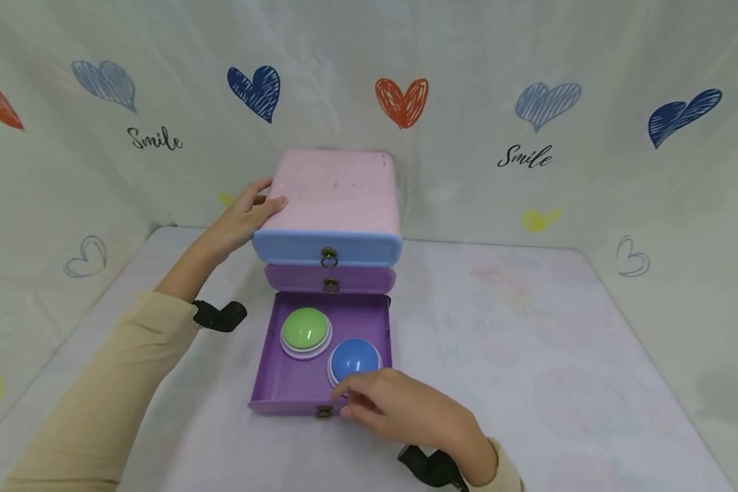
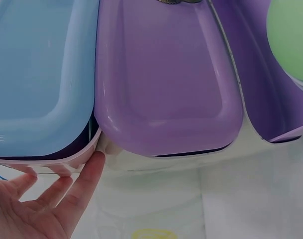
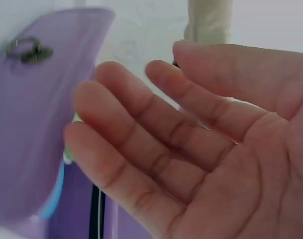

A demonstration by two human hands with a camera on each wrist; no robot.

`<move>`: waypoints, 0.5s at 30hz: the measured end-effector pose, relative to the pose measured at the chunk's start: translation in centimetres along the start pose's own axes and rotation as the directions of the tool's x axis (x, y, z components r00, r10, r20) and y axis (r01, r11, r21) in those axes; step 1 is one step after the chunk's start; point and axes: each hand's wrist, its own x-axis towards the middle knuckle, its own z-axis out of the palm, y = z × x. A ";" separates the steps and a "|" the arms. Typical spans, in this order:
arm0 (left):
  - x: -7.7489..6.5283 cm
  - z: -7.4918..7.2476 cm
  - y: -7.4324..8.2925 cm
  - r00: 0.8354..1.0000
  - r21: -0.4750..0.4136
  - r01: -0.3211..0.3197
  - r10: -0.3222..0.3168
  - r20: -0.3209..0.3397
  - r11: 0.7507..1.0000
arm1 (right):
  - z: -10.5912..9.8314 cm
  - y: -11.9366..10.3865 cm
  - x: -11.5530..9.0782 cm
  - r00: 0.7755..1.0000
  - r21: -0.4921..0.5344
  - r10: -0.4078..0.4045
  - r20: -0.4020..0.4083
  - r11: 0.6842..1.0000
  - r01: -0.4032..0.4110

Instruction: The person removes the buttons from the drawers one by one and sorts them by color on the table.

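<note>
A small chest of drawers (image 1: 338,195) with a pink top stands at the back of the table. Its top drawer has a blue front (image 1: 292,247), and the purple drawer (image 1: 295,278) below it is in. The pulled-out bottom drawer (image 1: 298,386) holds a green push button (image 1: 305,328) and a blue push button (image 1: 352,355), each on a white base. My left hand (image 1: 246,219) rests on the chest's left side, thumb on the top edge, fingers (image 2: 86,179) extended. Over the bottom drawer's front right corner hovers my right hand (image 1: 415,410), its fingers (image 3: 126,134) loosely bent and holding nothing.
The table (image 1: 498,362) has a pale patterned cover. Behind it hangs a white curtain (image 1: 467,48) printed with hearts and "Smile". Small ring pulls (image 1: 329,258) sit on the drawer fronts. Black straps (image 1: 221,316) are on both wrists.
</note>
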 end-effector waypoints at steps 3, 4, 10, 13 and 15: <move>0.0 -0.1 0.1 1.000 -0.006 -0.005 0.005 0.002 1.000 | -0.5 0.8 -0.2 0.997 0.014 0.003 -0.075 1.000 -0.002; 0.0 -0.1 0.1 1.000 -0.010 -0.007 0.007 0.002 1.000 | -0.7 1.0 -0.2 0.995 0.012 0.000 -0.101 1.000 0.001; 0.1 0.0 0.2 1.000 -0.021 -0.014 0.014 -0.001 1.000 | -1.3 2.4 -0.3 0.985 0.001 0.044 -0.167 0.999 -0.045; 0.1 0.0 0.1 1.000 -0.021 -0.013 0.013 -0.001 1.000 | -1.1 3.1 -0.1 0.984 -0.031 0.052 -0.171 0.998 -0.058; 0.1 0.0 0.0 1.000 -0.020 -0.011 0.011 0.000 1.000 | -0.7 3.6 0.0 0.984 -0.058 0.050 -0.173 0.996 -0.061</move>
